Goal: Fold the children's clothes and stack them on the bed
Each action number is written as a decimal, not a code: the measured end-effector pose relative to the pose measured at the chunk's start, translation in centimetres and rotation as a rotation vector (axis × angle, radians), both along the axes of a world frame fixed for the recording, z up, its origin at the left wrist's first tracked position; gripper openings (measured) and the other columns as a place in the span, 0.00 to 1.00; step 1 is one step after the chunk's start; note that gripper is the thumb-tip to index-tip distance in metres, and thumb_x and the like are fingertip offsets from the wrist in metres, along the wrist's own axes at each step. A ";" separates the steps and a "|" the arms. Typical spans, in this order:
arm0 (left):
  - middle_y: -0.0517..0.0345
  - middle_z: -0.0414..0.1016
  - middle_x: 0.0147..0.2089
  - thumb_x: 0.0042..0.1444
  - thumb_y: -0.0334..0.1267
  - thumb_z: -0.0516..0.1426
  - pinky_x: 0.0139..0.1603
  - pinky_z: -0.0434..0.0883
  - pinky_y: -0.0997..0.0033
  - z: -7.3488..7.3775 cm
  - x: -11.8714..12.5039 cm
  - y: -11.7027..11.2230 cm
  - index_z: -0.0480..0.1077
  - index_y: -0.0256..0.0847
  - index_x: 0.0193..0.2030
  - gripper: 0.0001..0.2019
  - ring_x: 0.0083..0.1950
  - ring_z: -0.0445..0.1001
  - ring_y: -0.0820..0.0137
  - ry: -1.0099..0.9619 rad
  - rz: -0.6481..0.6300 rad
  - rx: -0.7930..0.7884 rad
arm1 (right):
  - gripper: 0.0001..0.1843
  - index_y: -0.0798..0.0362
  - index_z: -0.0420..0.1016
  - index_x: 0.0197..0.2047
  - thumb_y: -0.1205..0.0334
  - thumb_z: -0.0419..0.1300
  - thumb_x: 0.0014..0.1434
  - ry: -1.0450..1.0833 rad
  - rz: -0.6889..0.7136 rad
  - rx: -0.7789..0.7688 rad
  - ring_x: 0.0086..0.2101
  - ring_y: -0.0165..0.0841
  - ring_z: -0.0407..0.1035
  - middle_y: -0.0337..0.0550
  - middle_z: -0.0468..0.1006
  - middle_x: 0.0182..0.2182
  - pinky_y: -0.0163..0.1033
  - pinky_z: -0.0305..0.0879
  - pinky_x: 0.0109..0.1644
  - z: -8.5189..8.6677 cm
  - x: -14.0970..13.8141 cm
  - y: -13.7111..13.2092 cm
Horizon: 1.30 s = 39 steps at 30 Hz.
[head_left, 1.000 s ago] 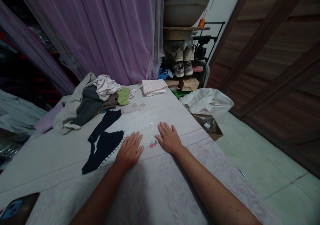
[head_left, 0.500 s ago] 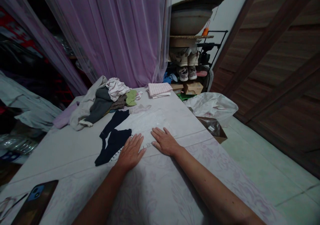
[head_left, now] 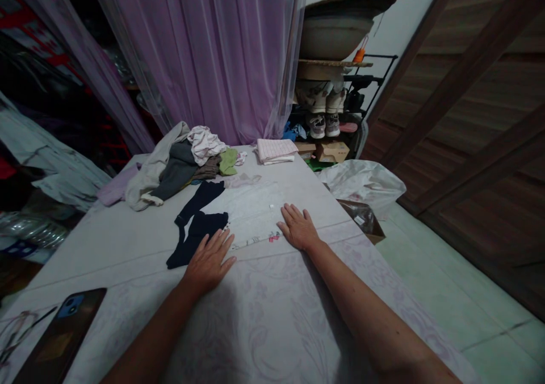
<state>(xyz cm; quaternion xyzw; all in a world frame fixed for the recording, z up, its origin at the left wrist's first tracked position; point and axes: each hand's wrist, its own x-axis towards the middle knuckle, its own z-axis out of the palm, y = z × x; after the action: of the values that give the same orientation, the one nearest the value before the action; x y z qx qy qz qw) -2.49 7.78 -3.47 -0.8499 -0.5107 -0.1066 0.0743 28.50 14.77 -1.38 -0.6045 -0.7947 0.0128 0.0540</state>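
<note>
A white shirt with navy sleeves (head_left: 244, 211) lies flat on the patterned sheet, its collar end toward the left. My left hand (head_left: 208, 262) rests flat on its near edge, by the lower navy sleeve (head_left: 198, 230), with fingers spread and nothing held. Farther right, my right hand (head_left: 299, 228) lies palm down with fingers apart, at the shirt's right end. Between the hands a small red and black print shows along the near edge. Part of the near sleeve is hidden under my left fingers.
A heap of clothes (head_left: 170, 168) lies at the back left, and a folded striped cloth (head_left: 276, 150) at the far edge. A phone (head_left: 63, 333) is at the near left. Right of the bed stand a plastic bag (head_left: 361, 182), an open box (head_left: 374, 230) and a shoe rack.
My right hand has slid right along the shirt, uncovering the red print. My left hand has shifted a little left. The view has also turned slightly.
</note>
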 end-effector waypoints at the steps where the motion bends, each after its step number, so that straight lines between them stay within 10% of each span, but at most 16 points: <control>1: 0.54 0.59 0.70 0.66 0.52 0.43 0.71 0.49 0.54 0.1 -0.5 -0.4 0.57 0.46 0.69 0.28 0.71 0.56 0.62 0.007 0.016 -0.009 | 0.31 0.53 0.53 0.70 0.48 0.40 0.69 -0.008 -0.001 0.002 0.68 0.43 0.45 0.50 0.52 0.70 0.60 0.44 0.67 -0.1 0.0 0.0; 11: 0.48 0.64 0.68 0.66 0.51 0.44 0.68 0.57 0.53 0.7 -5.3 -3.7 0.61 0.39 0.66 0.28 0.69 0.61 0.59 -0.116 0.176 -0.055 | 0.30 0.52 0.57 0.69 0.49 0.42 0.69 -0.065 -0.028 0.045 0.66 0.44 0.50 0.50 0.55 0.69 0.59 0.49 0.65 -0.1 -0.3 -0.4; 22: 0.50 0.78 0.48 0.60 0.47 0.53 0.51 0.69 0.56 2.8 -6.7 -4.2 0.71 0.43 0.40 0.11 0.51 0.73 0.57 -0.308 0.608 0.038 | 0.27 0.53 0.62 0.65 0.53 0.43 0.68 -0.025 -0.005 0.128 0.63 0.45 0.56 0.53 0.60 0.66 0.58 0.53 0.63 0.0 -0.4 -0.8; 31: 0.56 0.80 0.42 0.61 0.44 0.51 0.42 0.68 0.67 6.0 -6.9 -0.3 0.75 0.45 0.38 0.13 0.43 0.76 0.62 -0.366 0.649 -0.115 | 0.21 0.51 0.74 0.55 0.61 0.49 0.64 0.143 -0.047 0.265 0.61 0.44 0.59 0.51 0.69 0.60 0.54 0.49 0.64 -0.8 -0.1 -1.0; 39: 0.53 0.82 0.44 0.57 0.52 0.56 0.43 0.69 0.64 6.0 -5.6 4.6 0.76 0.45 0.48 0.18 0.46 0.77 0.58 -0.317 0.678 -0.179 | 0.18 0.50 0.76 0.53 0.63 0.51 0.63 0.363 0.317 0.206 0.61 0.41 0.59 0.48 0.72 0.58 0.51 0.51 0.66 -0.1 -7.9 -2.0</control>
<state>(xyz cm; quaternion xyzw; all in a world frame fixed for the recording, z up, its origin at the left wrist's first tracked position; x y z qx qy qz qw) -8.08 12.38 2.52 -0.6091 -0.7751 -0.1608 -0.0490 20.58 12.77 -1.49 -0.4515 -0.8540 0.0484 0.2541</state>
